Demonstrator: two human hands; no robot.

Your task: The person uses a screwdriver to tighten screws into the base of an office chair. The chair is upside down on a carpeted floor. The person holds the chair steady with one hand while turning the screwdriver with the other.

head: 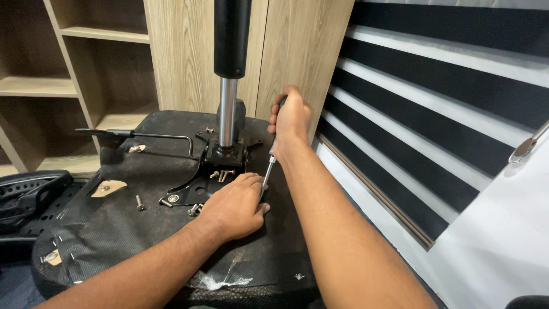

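Note:
An upturned office chair seat (114, 229), black with a fabric underside, lies before me. A black metal mechanism plate (214, 166) is on it, with a chrome and black gas cylinder (227, 86) rising straight up. My right hand (290, 120) is closed around the black handle of a screwdriver (269, 166), whose steel shaft points down at the plate's right edge. My left hand (234, 206) rests flat on the seat beside the tip, fingers steadying it. Several loose screws (222, 174) lie on the plate and seat.
A black lever rod (137, 134) sticks out left from the mechanism. Wooden shelving (68, 86) and a wood panel stand behind. A black mesh chair part (28, 197) lies at the left. A striped black and white blind (434, 114) fills the right side.

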